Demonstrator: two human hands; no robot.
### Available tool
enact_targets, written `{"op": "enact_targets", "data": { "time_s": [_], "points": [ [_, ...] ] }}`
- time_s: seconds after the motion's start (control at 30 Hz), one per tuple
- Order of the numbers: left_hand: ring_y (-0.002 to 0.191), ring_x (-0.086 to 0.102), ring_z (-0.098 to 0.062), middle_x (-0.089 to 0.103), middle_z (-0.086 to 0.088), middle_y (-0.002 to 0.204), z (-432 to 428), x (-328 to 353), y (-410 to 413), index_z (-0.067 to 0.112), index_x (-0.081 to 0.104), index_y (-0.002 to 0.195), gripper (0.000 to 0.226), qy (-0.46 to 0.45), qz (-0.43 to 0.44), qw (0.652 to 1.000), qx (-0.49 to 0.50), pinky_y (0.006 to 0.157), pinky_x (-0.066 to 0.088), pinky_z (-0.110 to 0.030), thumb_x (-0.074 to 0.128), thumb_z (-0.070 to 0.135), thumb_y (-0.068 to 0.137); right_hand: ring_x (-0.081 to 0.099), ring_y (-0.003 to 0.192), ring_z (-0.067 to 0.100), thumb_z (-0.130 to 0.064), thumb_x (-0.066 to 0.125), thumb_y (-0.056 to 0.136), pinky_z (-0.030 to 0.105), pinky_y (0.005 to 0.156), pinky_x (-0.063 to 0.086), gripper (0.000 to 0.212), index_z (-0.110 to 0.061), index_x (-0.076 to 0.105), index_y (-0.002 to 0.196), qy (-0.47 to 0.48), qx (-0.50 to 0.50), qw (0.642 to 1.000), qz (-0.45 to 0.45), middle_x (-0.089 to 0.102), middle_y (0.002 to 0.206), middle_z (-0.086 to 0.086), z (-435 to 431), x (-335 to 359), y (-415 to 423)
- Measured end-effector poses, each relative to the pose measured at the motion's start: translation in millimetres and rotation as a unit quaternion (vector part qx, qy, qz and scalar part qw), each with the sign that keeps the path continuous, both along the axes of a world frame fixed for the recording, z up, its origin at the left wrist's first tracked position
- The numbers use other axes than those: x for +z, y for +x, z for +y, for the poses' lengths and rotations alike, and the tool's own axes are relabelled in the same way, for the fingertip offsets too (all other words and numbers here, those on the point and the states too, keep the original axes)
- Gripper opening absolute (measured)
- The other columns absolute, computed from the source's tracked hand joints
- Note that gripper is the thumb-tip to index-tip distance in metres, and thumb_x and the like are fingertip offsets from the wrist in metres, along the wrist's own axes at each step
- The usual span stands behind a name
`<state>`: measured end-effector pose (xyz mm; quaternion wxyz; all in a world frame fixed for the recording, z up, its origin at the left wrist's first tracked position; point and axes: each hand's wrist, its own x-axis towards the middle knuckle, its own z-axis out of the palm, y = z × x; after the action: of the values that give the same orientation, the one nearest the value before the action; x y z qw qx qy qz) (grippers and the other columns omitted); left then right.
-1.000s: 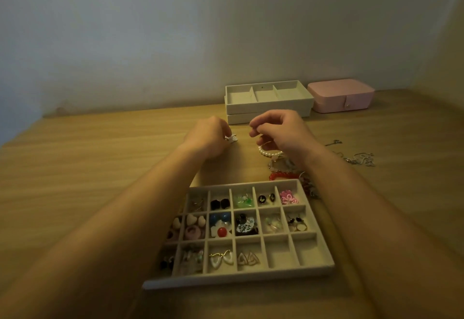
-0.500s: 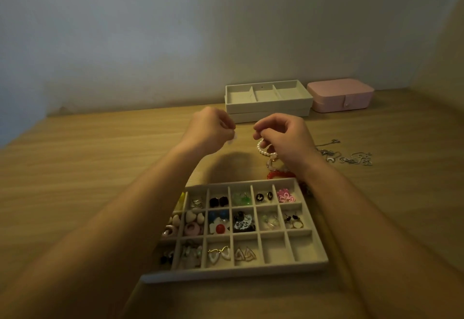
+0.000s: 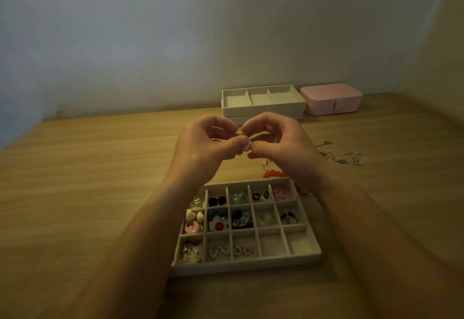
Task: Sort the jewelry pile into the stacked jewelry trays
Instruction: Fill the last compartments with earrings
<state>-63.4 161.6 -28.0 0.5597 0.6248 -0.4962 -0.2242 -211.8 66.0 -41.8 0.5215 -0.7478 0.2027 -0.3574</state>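
Pale wall (image 3: 150,42) stands behind a wooden worktop (image 3: 100,193). Both hands are raised over the middle of the worktop, and their fingertips meet. The left hand (image 3: 206,150) and the right hand (image 3: 283,148) both pinch one small pale piece (image 3: 247,146) between thumb and fingers. It is too small to tell what kind of piece it is.

Near the front edge, under the wrists, lies a flat tray with little boxes (image 3: 246,267). In its boxes are two dark round studs (image 3: 217,201), a green piece (image 3: 238,197), a pink flower (image 3: 281,194), cream hearts (image 3: 190,215), a white flower with a red middle (image 3: 218,225) and triangle earrings (image 3: 243,249).

The jewelry pile (image 3: 275,174) lies just behind the tray. The right hand partly hides it, and red beads show. Silver chains (image 3: 347,158) lie further to the right.

At the back edge, by the wall, sit the stacked trays (image 3: 263,111). The top one has three long boxes. A shut pink box (image 3: 331,101) sits just beside them on the right.
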Motion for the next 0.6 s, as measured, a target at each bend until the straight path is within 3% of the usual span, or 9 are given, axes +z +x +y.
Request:
{"op": "enact_targets", "data": {
  "time_s": [0.13, 0.3, 0.43, 0.6],
  "points": [
    [0.073, 0.071, -0.014, 0.074, -0.002, 0.079, 10.7, -10.5, -3.5, 0.014, 0.07, 0.091, 0.011, 0.001, -0.036, 0.999, -0.008, 0.064, 0.058, -0.025, 0.076, 0.019, 0.084, 0.073, 0.092, 0.013, -0.007, 0.078, 0.086, 0.025, 0.076, 0.058, 0.021, -0.011, 0.069, 0.105, 0.001, 0.011, 1.0, 0.014, 0.073, 0.098, 0.002, 12.0, -7.3, -10.0],
    [0.069, 0.068, -0.009, 0.072, 0.002, 0.079, 15.8, -8.1, -1.2, 0.021, 0.071, 0.093, 0.006, -0.028, -0.078, 0.997, 0.009, 0.058, 0.054, -0.018, 0.072, 0.019, 0.087, 0.075, 0.084, 0.022, -0.007, 0.075, 0.089, 0.035, 0.073, 0.063, 0.018, -0.009, 0.067, 0.105, 0.018, -0.01, 0.999, -0.03, 0.075, 0.091, 0.007, 27.2, -13.4, 1.9],
    [0.069, 0.068, -0.012, 0.071, 0.0, 0.079, 16.6, -9.0, -4.6, 0.019, 0.069, 0.09, 0.008, -0.058, -0.066, 0.996, 0.03, 0.057, 0.054, -0.019, 0.073, 0.022, 0.084, 0.075, 0.086, 0.021, -0.007, 0.072, 0.092, 0.038, 0.074, 0.064, 0.023, -0.011, 0.064, 0.113, 0.01, -0.015, 1.0, -0.02, 0.074, 0.097, 0.008, 30.3, -11.1, 4.3],
    [0.078, 0.07, -0.01, 0.073, 0.003, 0.084, 13.2, -14.5, -8.8, 0.024, 0.07, 0.091, 0.012, -0.048, -0.047, 0.998, 0.016, 0.063, 0.056, -0.022, 0.074, 0.014, 0.085, 0.076, 0.083, 0.022, -0.009, 0.07, 0.094, 0.035, 0.069, 0.064, 0.014, -0.013, 0.067, 0.107, 0.036, -0.048, 0.998, -0.02, 0.073, 0.099, 0.012, 25.3, -11.4, 0.4]
  ]
}}
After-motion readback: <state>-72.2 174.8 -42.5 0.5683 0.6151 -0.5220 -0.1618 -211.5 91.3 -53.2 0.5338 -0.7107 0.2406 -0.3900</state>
